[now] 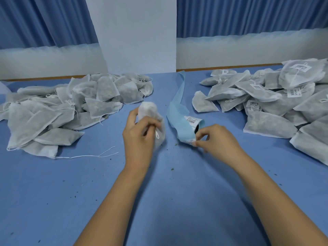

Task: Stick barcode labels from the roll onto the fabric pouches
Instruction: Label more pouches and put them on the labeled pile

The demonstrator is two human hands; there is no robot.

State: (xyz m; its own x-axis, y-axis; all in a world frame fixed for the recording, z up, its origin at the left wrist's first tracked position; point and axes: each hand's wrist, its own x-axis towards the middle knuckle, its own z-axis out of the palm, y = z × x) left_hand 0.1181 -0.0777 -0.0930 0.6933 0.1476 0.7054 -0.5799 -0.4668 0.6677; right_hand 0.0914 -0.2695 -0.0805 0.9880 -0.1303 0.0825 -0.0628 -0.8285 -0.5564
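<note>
The label roll (pixel 190 127) lies near the middle of the blue tabletop (pixel 53 192), and the other things are placed from it. Far to the left of the roll there is a heap of unlabelled pouches (pixel 71 107) — white fabric bags with thin drawstrings, piled loosely. In front of this heap a loose white thread (pixel 92 155) lies flat on the tabletop.

Just left of the roll, the left hand (pixel 140 137) holds one single pouch (pixel 150 118). The fingers are closed around its lower part and the pouch stands up out of the hand, with its small string loop hanging at the side near the fingertips. No label is visible on it.

The roll itself is light blue backing paper with white barcode labels on it; its dark core opening faces toward the right. A long strip of empty backing (pixel 179 91) goes from the roll away toward the white wall (pixel 138 32) behind.

At the right side of the roll, touching it, is the right hand (pixel 214 139). Thumb and forefinger are pinched together on the edge of a label (pixel 189 141) at the lower end of the roll — if the label is already lifted from the backing I cannot tell.

Well to the right of the roll lies a second heap of pouches (pixel 276 103), and several of these carry a white barcode label on the top side.
</note>
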